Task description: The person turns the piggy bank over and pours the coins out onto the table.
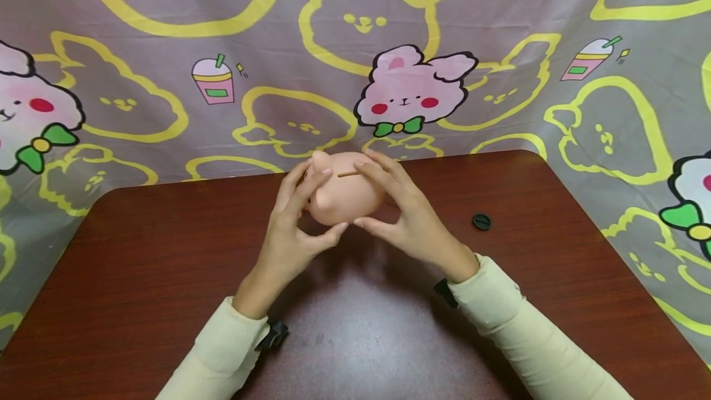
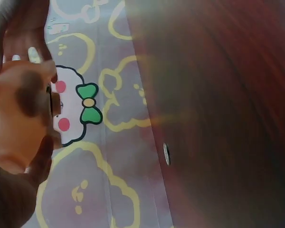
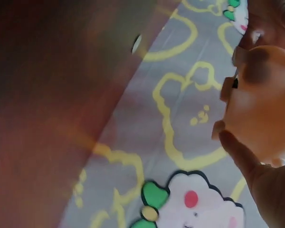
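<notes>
Between both hands is a pink piggy bank (image 1: pixel 355 196), its coin slot facing up and its ears to the left. The left hand (image 1: pixel 289 221) grips the head end, fingers over the ears and thumb at the near side. At the other end the right hand (image 1: pixel 408 215) holds it, fingers on top beside the slot and thumb low on the near side. In the left wrist view the piggy bank (image 2: pixel 19 109) shows its underside edge with short feet, raised off the table. The right wrist view shows the piggy bank (image 3: pixel 266 109) with a dark opening between the feet.
A small round black plug (image 1: pixel 481 221) lies on the brown table (image 1: pixel 166 276), right of the right hand. Behind the table hangs a patterned cloth (image 1: pixel 278 66) with cartoon rabbits and cups, close to its far edge.
</notes>
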`<state>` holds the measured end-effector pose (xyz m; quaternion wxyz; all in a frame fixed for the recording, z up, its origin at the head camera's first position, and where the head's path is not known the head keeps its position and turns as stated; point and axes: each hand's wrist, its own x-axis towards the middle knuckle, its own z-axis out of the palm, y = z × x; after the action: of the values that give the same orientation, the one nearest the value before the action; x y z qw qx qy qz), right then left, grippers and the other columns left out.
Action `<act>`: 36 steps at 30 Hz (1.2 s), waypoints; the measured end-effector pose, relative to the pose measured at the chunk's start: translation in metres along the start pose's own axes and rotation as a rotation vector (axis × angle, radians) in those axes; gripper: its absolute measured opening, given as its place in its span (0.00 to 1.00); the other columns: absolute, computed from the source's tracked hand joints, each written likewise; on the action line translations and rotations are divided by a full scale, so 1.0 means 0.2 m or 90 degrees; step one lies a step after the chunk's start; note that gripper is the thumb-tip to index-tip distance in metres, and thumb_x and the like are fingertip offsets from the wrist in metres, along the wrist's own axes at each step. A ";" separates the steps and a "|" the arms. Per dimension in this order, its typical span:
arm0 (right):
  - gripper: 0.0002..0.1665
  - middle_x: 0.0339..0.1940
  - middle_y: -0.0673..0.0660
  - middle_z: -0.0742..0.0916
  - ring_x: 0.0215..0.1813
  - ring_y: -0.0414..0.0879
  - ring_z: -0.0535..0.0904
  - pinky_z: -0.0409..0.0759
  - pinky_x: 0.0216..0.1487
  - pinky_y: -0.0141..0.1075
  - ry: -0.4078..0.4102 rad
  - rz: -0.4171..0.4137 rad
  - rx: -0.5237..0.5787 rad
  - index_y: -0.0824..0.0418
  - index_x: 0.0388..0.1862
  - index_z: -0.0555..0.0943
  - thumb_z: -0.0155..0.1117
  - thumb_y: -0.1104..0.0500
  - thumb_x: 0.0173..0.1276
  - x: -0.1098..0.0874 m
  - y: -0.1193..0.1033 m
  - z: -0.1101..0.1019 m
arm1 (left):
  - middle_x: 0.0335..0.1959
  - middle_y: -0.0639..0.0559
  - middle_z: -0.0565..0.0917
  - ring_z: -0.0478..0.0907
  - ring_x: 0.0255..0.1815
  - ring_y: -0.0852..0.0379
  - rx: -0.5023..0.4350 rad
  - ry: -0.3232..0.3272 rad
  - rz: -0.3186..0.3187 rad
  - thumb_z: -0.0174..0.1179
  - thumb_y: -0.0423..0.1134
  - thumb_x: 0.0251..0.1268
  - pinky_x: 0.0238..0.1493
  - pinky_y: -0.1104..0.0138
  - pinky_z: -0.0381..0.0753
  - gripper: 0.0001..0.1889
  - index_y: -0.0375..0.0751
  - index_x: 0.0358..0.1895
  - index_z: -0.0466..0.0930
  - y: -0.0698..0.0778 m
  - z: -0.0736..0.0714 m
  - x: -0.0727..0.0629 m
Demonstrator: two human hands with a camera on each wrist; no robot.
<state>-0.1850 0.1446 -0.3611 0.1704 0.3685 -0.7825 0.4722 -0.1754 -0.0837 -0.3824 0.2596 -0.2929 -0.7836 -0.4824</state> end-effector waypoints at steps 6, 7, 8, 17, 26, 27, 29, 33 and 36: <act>0.46 0.79 0.50 0.72 0.75 0.48 0.72 0.87 0.57 0.39 0.008 0.198 0.207 0.50 0.81 0.67 0.74 0.67 0.68 0.01 -0.01 -0.01 | 0.76 0.46 0.69 0.77 0.63 0.51 -0.086 -0.027 -0.121 0.77 0.31 0.57 0.43 0.74 0.84 0.43 0.50 0.78 0.70 0.05 -0.02 0.04; 0.44 0.77 0.51 0.74 0.73 0.49 0.74 0.88 0.55 0.39 0.009 0.231 0.224 0.49 0.81 0.67 0.73 0.66 0.70 0.01 -0.02 -0.01 | 0.76 0.47 0.69 0.78 0.61 0.52 -0.098 -0.033 -0.141 0.76 0.31 0.59 0.44 0.74 0.85 0.43 0.52 0.78 0.69 0.06 -0.03 0.05; 0.43 0.75 0.51 0.75 0.70 0.50 0.76 0.88 0.53 0.40 0.011 0.265 0.246 0.47 0.81 0.68 0.71 0.65 0.71 0.02 -0.02 -0.01 | 0.75 0.47 0.70 0.79 0.58 0.52 -0.108 -0.039 -0.162 0.75 0.31 0.61 0.43 0.73 0.86 0.42 0.54 0.79 0.69 0.07 -0.03 0.06; 0.33 0.68 0.61 0.79 0.57 0.57 0.83 0.90 0.44 0.46 0.011 0.457 0.356 0.47 0.79 0.70 0.64 0.55 0.77 0.06 -0.01 -0.02 | 0.76 0.51 0.73 0.82 0.60 0.46 -0.114 -0.064 -0.291 0.69 0.37 0.71 0.44 0.65 0.88 0.36 0.59 0.80 0.67 0.10 -0.04 0.08; 0.32 0.69 0.62 0.78 0.59 0.58 0.81 0.90 0.43 0.47 0.003 0.495 0.360 0.47 0.79 0.70 0.63 0.54 0.79 0.05 0.00 -0.01 | 0.73 0.47 0.76 0.84 0.59 0.45 -0.107 -0.084 -0.321 0.67 0.38 0.73 0.55 0.51 0.85 0.36 0.61 0.80 0.66 0.10 -0.03 0.09; 0.32 0.69 0.62 0.78 0.59 0.58 0.81 0.90 0.43 0.47 0.005 0.491 0.359 0.47 0.79 0.70 0.63 0.54 0.79 0.05 0.00 -0.01 | 0.73 0.47 0.76 0.84 0.59 0.45 -0.109 -0.086 -0.320 0.67 0.38 0.73 0.55 0.52 0.85 0.36 0.61 0.80 0.66 0.10 -0.03 0.09; 0.33 0.70 0.61 0.78 0.59 0.57 0.81 0.90 0.43 0.46 0.009 0.482 0.359 0.47 0.79 0.70 0.64 0.55 0.78 0.05 -0.01 -0.01 | 0.74 0.48 0.75 0.84 0.59 0.45 -0.112 -0.093 -0.316 0.68 0.38 0.72 0.52 0.56 0.86 0.37 0.61 0.81 0.65 0.10 -0.03 0.09; 0.35 0.70 0.58 0.79 0.60 0.54 0.81 0.88 0.44 0.44 0.009 0.449 0.336 0.46 0.79 0.69 0.67 0.58 0.76 0.05 -0.01 -0.01 | 0.76 0.47 0.70 0.82 0.58 0.45 -0.120 -0.111 -0.310 0.70 0.36 0.70 0.48 0.64 0.87 0.40 0.60 0.82 0.63 0.09 -0.04 0.09; 0.38 0.71 0.56 0.79 0.62 0.51 0.80 0.86 0.50 0.43 -0.001 0.387 0.263 0.46 0.80 0.69 0.70 0.60 0.74 0.04 -0.01 -0.01 | 0.76 0.44 0.68 0.80 0.57 0.45 -0.111 -0.120 -0.300 0.72 0.35 0.67 0.47 0.63 0.88 0.43 0.57 0.82 0.62 0.08 -0.04 0.09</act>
<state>-0.1891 0.1422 -0.3542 -0.0559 0.1463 -0.7442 0.6493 -0.1750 -0.0809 -0.3570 0.0395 -0.1672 -0.8066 -0.5655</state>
